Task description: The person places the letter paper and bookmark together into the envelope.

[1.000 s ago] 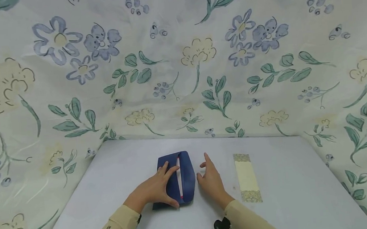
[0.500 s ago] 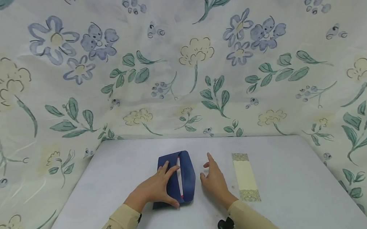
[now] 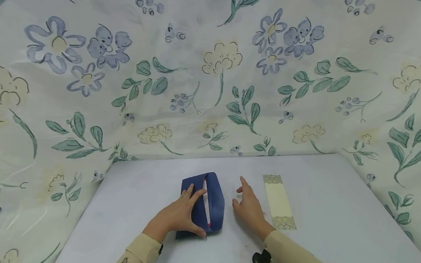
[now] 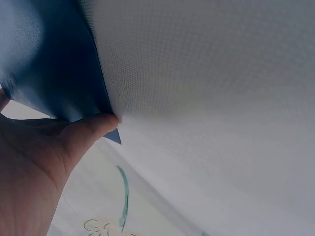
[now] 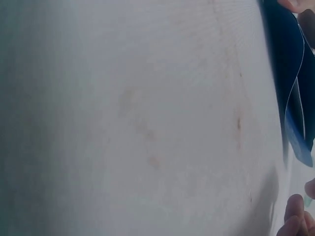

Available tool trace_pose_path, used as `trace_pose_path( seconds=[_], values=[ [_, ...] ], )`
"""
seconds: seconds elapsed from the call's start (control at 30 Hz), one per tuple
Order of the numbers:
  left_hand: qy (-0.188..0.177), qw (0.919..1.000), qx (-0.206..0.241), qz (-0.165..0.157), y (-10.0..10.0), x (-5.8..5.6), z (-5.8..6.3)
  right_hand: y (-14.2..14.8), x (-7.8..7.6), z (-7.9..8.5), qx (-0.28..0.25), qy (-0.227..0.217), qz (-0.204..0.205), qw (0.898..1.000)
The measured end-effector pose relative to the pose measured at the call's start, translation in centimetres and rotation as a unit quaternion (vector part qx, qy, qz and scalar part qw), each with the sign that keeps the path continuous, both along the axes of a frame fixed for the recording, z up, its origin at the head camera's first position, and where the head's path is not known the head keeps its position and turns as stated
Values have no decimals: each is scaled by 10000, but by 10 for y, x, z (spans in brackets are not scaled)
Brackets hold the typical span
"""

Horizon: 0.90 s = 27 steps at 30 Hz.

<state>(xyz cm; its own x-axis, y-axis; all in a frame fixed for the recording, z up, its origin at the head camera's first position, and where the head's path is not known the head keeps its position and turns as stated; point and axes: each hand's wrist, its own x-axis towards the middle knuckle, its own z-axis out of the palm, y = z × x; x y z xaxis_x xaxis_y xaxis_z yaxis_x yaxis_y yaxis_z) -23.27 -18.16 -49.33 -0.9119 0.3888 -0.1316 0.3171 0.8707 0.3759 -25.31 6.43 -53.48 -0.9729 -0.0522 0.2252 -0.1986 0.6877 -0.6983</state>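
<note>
A dark blue envelope [image 3: 216, 204] lies on the table with its pointed flap folded out to the right. A strip of white paper with pinkish-red ends [image 3: 207, 207] shows in its opening. Across the envelope's left part rests my left hand [image 3: 178, 215], fingers spread and thumb at the near edge; the left wrist view has the thumb [image 4: 91, 130] along the border of the envelope [image 4: 59, 64]. Right of the flap, my right hand [image 3: 250, 211] holds nothing, index finger extended and the others loosely bent. Its fingertips [image 5: 294, 206] appear at the right wrist view's lower right.
To the right of my right hand lies a cream paper strip [image 3: 277, 198] with glittery gold ends. The white table [image 3: 334, 212] meets a floral-patterned sheet [image 3: 191, 87] at the back and sides. A black wrist device [image 3: 261, 259] sits by the right sleeve.
My right hand has shifted a little to the right, away from the envelope's flap and closer to the cream strip. The left hand and envelope stay in place.
</note>
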Motion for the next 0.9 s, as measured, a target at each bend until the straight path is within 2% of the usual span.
trace_pose_path(
  seconds=[0.23, 0.53, 0.73, 0.9],
  values=[
    [-5, 10000, 45, -58, 3, -1, -1, 10, 1, -1, 106, -49, -92, 9999],
    [-66, 9999, 109, -52, 6, -2, 3, 19, 0, 0, 131, 131, -82, 9998],
    [-82, 9999, 87, -25, 8, -3, 3, 26, 2, 2, 161, -100, -254, 9995],
    [-73, 10000, 37, -32, 10, -4, 2, 32, 2, 4, 208, -94, -292, 9993]
  ],
)
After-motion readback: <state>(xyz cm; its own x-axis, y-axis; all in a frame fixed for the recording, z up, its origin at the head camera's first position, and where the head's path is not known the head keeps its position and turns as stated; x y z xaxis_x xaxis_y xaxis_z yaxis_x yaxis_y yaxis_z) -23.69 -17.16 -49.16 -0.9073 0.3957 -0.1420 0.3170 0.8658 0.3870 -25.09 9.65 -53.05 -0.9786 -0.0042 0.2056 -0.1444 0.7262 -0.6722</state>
